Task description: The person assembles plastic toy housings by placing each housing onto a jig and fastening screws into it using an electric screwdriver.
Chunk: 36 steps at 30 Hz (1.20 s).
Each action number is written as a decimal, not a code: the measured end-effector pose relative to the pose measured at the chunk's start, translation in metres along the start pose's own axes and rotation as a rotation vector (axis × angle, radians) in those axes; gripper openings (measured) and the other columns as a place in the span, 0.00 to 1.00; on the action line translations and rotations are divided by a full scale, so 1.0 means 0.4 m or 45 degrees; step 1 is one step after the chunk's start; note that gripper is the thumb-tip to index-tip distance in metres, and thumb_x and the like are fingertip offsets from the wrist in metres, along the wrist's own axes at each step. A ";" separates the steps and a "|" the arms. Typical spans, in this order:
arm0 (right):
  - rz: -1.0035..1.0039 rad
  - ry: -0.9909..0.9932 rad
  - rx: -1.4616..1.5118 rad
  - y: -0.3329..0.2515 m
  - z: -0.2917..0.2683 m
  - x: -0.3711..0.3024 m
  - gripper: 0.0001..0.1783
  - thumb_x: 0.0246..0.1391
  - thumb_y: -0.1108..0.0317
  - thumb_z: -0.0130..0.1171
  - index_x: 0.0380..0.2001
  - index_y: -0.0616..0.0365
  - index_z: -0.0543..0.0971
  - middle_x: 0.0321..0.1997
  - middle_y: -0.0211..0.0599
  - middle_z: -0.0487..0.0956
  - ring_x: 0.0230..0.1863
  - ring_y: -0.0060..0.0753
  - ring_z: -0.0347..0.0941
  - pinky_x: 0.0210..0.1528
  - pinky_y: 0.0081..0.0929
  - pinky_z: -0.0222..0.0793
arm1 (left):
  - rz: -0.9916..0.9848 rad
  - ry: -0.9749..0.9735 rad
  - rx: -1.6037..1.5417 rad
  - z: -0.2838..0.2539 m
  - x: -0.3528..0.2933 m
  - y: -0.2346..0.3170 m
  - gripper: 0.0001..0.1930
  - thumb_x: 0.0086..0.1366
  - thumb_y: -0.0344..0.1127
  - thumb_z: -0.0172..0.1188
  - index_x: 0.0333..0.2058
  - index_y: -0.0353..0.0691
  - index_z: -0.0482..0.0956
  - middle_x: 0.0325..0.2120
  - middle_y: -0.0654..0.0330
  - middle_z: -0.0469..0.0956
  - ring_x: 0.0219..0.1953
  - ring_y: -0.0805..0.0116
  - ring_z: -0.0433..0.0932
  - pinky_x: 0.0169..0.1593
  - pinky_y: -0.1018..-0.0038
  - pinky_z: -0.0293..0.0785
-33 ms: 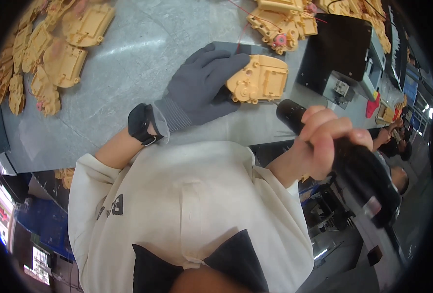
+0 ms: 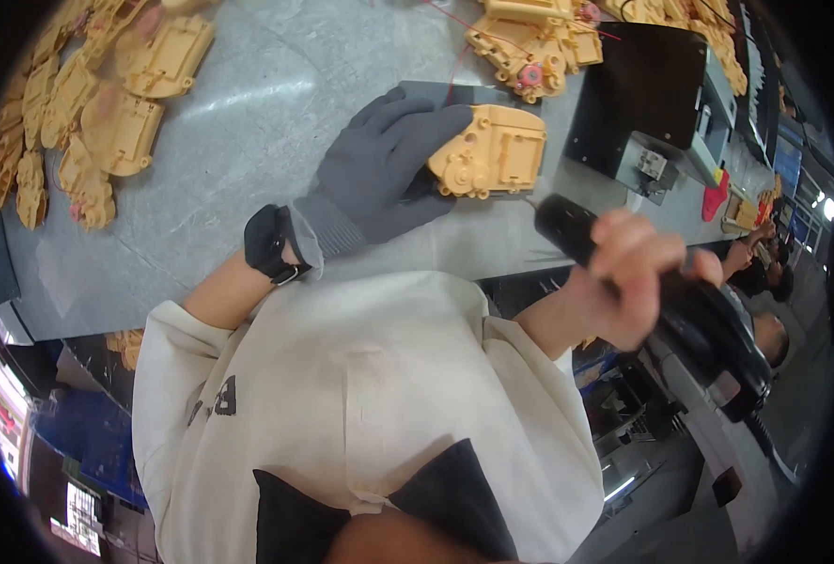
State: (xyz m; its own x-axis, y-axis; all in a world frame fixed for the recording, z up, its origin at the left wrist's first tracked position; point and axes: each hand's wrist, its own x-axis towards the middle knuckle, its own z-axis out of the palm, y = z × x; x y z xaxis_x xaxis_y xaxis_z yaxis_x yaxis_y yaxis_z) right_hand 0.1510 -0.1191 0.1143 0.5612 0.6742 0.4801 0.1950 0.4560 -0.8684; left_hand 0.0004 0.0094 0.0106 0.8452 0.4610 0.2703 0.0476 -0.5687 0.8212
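My left hand (image 2: 379,164), in a grey glove, grips the left side of a yellow plastic housing (image 2: 494,152) above the metal table. The housing shows a battery-like recess and round bosses on its face. My bare right hand (image 2: 628,277) is wrapped round a black electric screwdriver (image 2: 708,329), its fingers somewhat smeared by motion. The driver's nose points up and left toward the housing's lower right edge. Its thin bit ends close to that edge; whether they touch I cannot tell.
Many yellow housings (image 2: 125,132) lie piled at the far left. More housings with red wires (image 2: 530,47) sit at the back. A black-topped box (image 2: 635,94) with a small metal block (image 2: 650,164) stands right of centre. Other people (image 2: 764,268) are at the far right.
The whole view has shifted slightly. My right fingers have moved a little on the screwdriver, and its rear end sits slightly differently. My left hand keeps its hold on the housing.
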 end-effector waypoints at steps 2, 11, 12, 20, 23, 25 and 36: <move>-0.237 0.299 0.216 -0.081 -0.093 0.003 0.15 0.51 0.65 0.47 0.43 0.55 0.67 0.19 0.29 0.67 0.16 0.25 0.62 0.32 0.33 0.63 | 0.048 -0.016 0.048 0.012 0.007 -0.003 0.34 0.45 0.42 0.63 0.53 0.45 0.63 0.43 0.54 0.70 0.48 0.54 0.67 0.55 0.59 0.60; -0.221 0.783 -0.324 -0.049 -0.323 0.098 0.16 0.43 0.77 0.48 0.39 0.60 0.63 0.14 0.31 0.64 0.15 0.26 0.62 0.27 0.31 0.63 | 0.059 -0.096 0.073 -0.002 0.004 0.016 0.34 0.42 0.36 0.66 0.50 0.39 0.64 0.44 0.52 0.70 0.48 0.50 0.68 0.53 0.59 0.64; -0.195 0.847 -0.400 -0.015 -0.305 0.109 0.17 0.41 0.79 0.49 0.39 0.61 0.63 0.15 0.32 0.65 0.14 0.26 0.62 0.27 0.30 0.64 | 0.061 -0.110 0.076 -0.002 0.003 0.010 0.34 0.42 0.36 0.66 0.50 0.39 0.64 0.44 0.52 0.70 0.48 0.50 0.68 0.53 0.59 0.64; -0.048 0.756 -0.281 -0.052 -0.192 -0.025 0.21 0.40 0.77 0.48 0.42 0.54 0.63 0.15 0.29 0.64 0.15 0.25 0.62 0.25 0.29 0.60 | 0.049 -0.112 0.041 0.010 0.014 -0.005 0.34 0.44 0.42 0.64 0.52 0.44 0.62 0.44 0.55 0.69 0.48 0.52 0.67 0.55 0.59 0.61; -0.139 0.543 -0.149 -0.090 -0.087 -0.018 0.21 0.43 0.74 0.47 0.44 0.52 0.62 0.15 0.28 0.61 0.15 0.25 0.61 0.28 0.30 0.59 | 0.070 -0.027 0.033 -0.001 0.010 -0.003 0.35 0.44 0.42 0.64 0.53 0.44 0.62 0.44 0.55 0.69 0.48 0.52 0.67 0.55 0.59 0.60; -0.176 0.395 0.093 -0.079 -0.020 -0.009 0.18 0.44 0.72 0.48 0.42 0.52 0.69 0.16 0.26 0.63 0.17 0.23 0.59 0.29 0.28 0.55 | 0.030 -0.048 0.022 -0.005 -0.002 0.003 0.36 0.44 0.43 0.64 0.53 0.44 0.62 0.44 0.55 0.69 0.49 0.53 0.66 0.55 0.59 0.60; 0.078 0.075 0.489 -0.001 0.084 0.005 0.18 0.46 0.72 0.48 0.44 0.55 0.66 0.19 0.29 0.63 0.19 0.23 0.61 0.29 0.26 0.54 | 0.312 0.277 -0.019 -0.017 -0.027 -0.013 0.24 0.41 0.47 0.68 0.40 0.50 0.75 0.43 0.56 0.70 0.49 0.52 0.65 0.52 0.58 0.64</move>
State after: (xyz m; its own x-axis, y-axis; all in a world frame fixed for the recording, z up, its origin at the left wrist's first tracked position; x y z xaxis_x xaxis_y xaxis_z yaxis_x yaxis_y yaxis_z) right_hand 0.1248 -0.0985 0.1198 0.6101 0.6773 0.4112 -0.1492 0.6079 -0.7799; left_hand -0.0128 0.0121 0.0070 0.6967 0.4475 0.5607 -0.1525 -0.6713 0.7253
